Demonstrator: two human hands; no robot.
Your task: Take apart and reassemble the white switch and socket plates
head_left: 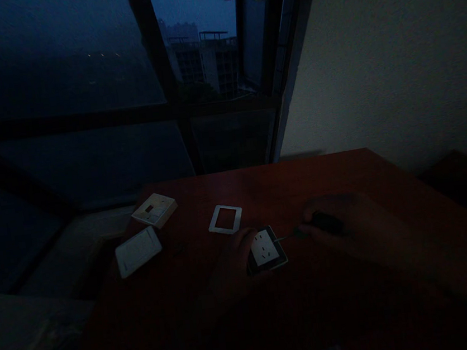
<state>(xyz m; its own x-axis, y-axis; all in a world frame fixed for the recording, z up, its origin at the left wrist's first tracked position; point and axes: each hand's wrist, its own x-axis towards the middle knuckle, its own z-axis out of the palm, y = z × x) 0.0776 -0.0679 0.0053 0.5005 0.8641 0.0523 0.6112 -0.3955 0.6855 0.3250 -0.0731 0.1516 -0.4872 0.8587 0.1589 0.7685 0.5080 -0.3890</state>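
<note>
My left hand (237, 259) is closed around the left side of a wall socket (264, 248), which has a white slotted face and a dark border. From the right, my right hand (336, 225) grips the dark handle of a screwdriver (325, 222). Its thin shaft points left, and the tip reaches the socket's right edge; whether it touches there I cannot tell. Just behind the socket lies a white square cover frame (225, 219) with an open middle. Dim light hides much of both hands.
At the table's left side sit a white mounting box (155, 209) and a white rectangular plate (138, 251). Small dark bits (179, 249) lie to the plate's right. The reddish wooden table (301, 181) meets a window (217, 109) and a pale wall (385, 68).
</note>
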